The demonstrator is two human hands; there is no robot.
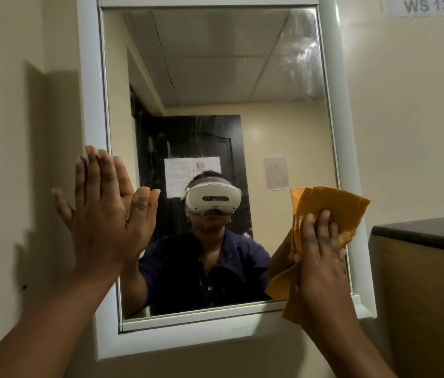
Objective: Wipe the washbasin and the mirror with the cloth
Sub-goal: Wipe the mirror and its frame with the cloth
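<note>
A mirror (215, 105) in a white frame (90, 91) is fixed to a cream wall (5, 105). It is taller than it is wide, and it is seen leaning a little to one side. The glass is smooth and shiny, and streaky marks are seen near its top right corner. At the right, a brown cabinet (428, 296) with a dark top is seen just beside the frame. A small paper sign (426, 6) marked "WS 13" is stuck high on the wall. In the glass, a person with a white headset (212, 199), a dark door (188, 148) with papers on it and ceiling panels are shown.

The left hand (103, 211) is held flat against the left edge of the frame, with the fingers straight and spread, pointing up. Nothing is held in it. Part of the frame's left side is hidden by it.

An orange cloth (327, 211) is pressed on the lower right part of the glass by the right hand (319, 249). The cloth is soft and folded in layers. It is held by fingers curled over its middle. Its top fans up and to the right, and its loose end hangs down past the bottom edge of the glass. The lower right corner of the mirror is covered by it.
</note>
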